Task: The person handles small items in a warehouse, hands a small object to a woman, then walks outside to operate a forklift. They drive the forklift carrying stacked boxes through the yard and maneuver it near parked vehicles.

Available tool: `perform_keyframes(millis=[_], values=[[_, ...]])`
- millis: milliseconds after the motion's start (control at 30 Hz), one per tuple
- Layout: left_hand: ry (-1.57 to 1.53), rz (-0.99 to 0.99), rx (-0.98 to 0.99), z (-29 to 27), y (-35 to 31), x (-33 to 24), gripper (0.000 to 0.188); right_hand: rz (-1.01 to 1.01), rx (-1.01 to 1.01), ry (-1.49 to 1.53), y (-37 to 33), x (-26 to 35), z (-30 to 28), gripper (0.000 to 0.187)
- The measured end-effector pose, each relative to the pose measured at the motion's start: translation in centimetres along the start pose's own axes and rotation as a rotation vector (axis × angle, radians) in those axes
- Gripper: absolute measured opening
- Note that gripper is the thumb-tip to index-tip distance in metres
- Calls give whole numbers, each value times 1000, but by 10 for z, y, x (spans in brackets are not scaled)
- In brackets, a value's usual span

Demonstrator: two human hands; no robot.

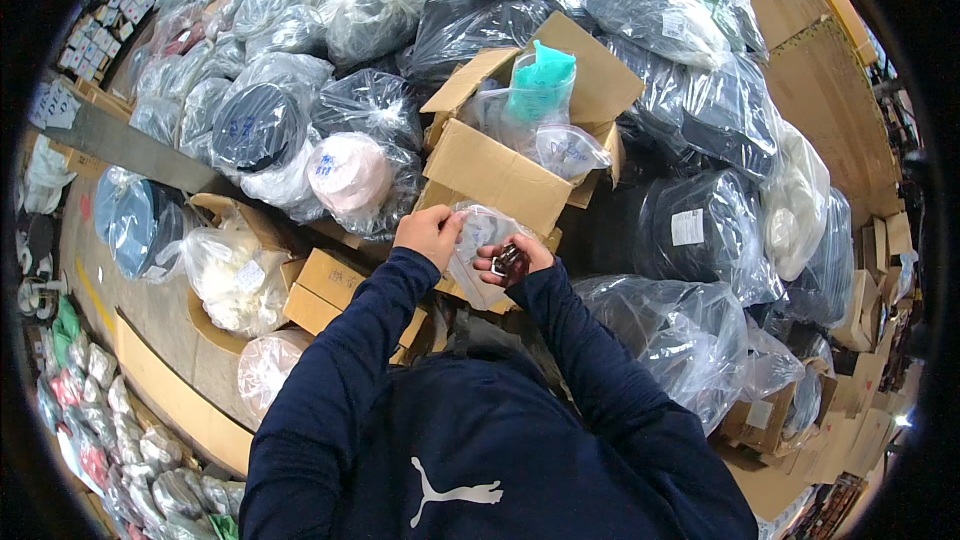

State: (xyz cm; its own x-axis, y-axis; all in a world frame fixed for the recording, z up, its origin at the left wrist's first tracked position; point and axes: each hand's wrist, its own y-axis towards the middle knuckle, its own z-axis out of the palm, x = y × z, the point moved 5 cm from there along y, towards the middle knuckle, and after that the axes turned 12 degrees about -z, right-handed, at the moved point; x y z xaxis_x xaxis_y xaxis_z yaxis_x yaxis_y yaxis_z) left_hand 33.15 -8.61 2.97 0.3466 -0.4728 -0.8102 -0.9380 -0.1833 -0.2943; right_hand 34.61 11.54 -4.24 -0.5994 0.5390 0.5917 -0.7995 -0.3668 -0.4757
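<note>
My left hand (430,235) is closed, pinching the upper edge of a small clear plastic bag (482,228) in front of an open cardboard box. Just right of the bag, my right hand (538,254) is turned partly palm up with its fingers curled around some small, glossy, dark red-brown pieces (510,261); their exact kind is too small to tell. The open cardboard box (495,172) stands beyond both hands with its flaps up. In it are clear bags, one with turquoise contents (541,78) and another with handwriting (573,151).
Plastic-wrapped rolls and bundles are heaped behind the box, including a pale pink roll (348,174) and a large black roll (683,230). A closed carton (325,287) sits left of my arms. A big clear bag (665,335) bulges beside my right forearm.
</note>
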Motion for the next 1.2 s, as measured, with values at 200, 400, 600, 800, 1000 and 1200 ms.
perform_keyframes(millis=[200,400,600,800,1000,1200], values=[[-95,-79,-2,-4,5,19,34,28,-14,80,-14,7,26,45],[-136,-179,-5,-9,2,35,33,65,259,399,-32,20,52,52],[-180,-169,62,-2,-5,36,34,32,338,457,-44,29,66,52],[-159,-164,55,-3,-7,35,35,33,368,488,-43,30,70,53],[-130,-122,23,-6,-8,35,35,-49,225,179,-40,26,67,41],[-152,-112,40,-1,-6,32,33,-201,-172,-424,-24,19,57,23]])
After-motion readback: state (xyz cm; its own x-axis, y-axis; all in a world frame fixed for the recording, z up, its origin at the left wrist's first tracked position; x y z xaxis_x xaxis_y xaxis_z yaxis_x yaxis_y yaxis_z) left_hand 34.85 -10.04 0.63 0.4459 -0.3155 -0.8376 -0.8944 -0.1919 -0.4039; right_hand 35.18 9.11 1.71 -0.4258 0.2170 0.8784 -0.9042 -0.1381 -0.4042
